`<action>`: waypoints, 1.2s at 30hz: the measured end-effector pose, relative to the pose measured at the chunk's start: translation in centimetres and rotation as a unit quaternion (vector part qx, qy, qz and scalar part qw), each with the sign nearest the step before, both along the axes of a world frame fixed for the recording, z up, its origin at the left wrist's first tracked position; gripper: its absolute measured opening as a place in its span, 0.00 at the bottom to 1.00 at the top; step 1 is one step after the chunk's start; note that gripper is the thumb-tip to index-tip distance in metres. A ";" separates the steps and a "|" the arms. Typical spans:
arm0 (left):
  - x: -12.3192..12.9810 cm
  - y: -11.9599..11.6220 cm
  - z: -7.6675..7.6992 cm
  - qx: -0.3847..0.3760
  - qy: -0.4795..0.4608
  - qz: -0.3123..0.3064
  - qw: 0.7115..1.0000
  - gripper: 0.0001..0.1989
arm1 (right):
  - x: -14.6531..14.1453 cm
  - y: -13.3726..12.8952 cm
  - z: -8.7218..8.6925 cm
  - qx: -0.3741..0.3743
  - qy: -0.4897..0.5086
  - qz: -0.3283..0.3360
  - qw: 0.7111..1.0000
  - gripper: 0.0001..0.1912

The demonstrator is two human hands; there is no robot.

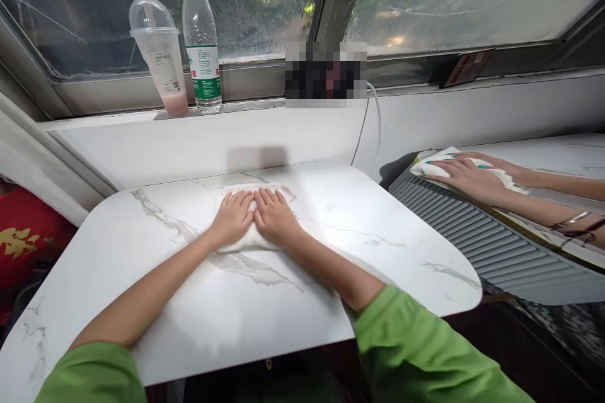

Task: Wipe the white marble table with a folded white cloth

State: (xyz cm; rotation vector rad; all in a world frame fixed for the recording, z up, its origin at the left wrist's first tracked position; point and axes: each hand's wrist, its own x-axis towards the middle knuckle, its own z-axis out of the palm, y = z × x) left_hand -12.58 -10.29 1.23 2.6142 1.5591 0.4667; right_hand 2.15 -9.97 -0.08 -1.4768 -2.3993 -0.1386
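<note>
Side by side, my left hand (232,217) and my right hand (275,215) lie flat on a folded white cloth (253,242). Their fingers are stretched forward, and the thumbs nearly meet. Beneath the cloth is a white marble-patterned table (155,289) with grey-brown veins. The hands cover much of the cloth, whose edges show in front of and behind them. Neither hand is wrapped around anything.
On the windowsill stand a plastic cup (165,69) with a straw and a green-capped bottle (203,56). A white cable (378,126) hangs beside a blurred patch. At right, another person's hands (467,176) press a white cloth (420,167) on a ribbed-edge table (454,233).
</note>
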 end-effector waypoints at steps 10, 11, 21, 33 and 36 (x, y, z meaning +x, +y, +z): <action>-1.7 -14.7 0.2 0.027 0.024 -0.030 0.999 0.24 | -1.4 -13.9 0.0 0.081 -0.071 0.065 0.992 0.30; -2.0 -15.3 0.2 0.032 0.026 -0.027 0.999 0.24 | -1.7 -14.4 0.0 0.088 -0.063 0.072 0.991 0.30; -4.2 -10.7 -0.6 0.033 -0.031 0.025 0.999 0.21 | -3.6 -7.8 0.8 0.007 0.025 0.151 0.988 0.25; -9.2 6.8 0.7 0.026 -0.056 0.035 0.997 0.16 | -9.4 8.1 1.0 0.027 0.077 0.063 0.995 0.16; -9.2 7.8 0.7 0.024 -0.044 0.037 0.998 0.16 | -9.6 8.9 0.6 0.025 0.083 0.037 0.996 0.16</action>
